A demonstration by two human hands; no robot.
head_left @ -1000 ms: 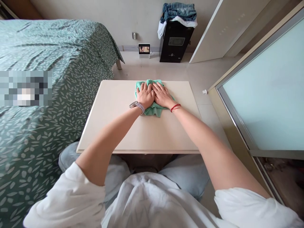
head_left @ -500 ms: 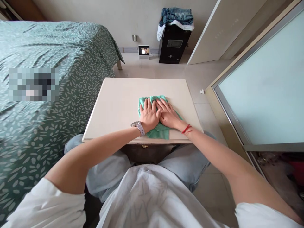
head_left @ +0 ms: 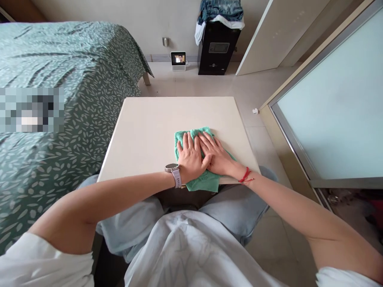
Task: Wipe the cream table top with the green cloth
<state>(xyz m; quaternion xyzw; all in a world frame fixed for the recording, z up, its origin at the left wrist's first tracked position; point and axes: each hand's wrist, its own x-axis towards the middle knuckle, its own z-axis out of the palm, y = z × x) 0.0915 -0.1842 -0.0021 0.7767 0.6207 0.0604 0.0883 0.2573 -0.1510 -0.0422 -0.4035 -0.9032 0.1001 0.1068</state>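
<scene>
A green cloth (head_left: 205,182) lies spread on the cream tabletop (head_left: 143,135), and its near end hangs over the front edge. My left hand (head_left: 190,157) rests flat on the cloth with its fingers stretched forward; a watch with a pale strap is on that wrist. Beside it, my right hand (head_left: 218,155) also presses flat on the cloth, fingers extended and a red string round the wrist. The two hands touch near the left thumb. Much of the cloth's middle is hidden under them.
To the left stands a bed (head_left: 89,67) with a green leaf-patterned cover. A small screen device (head_left: 178,60) and a black cabinet (head_left: 219,50) topped with clothes stand by the wall. On the right are an open door (head_left: 278,36) and a frosted sliding panel (head_left: 338,99).
Both hands have come toward me with the cloth, whose near end now hangs past the front edge of the table. The view has shifted slightly.
</scene>
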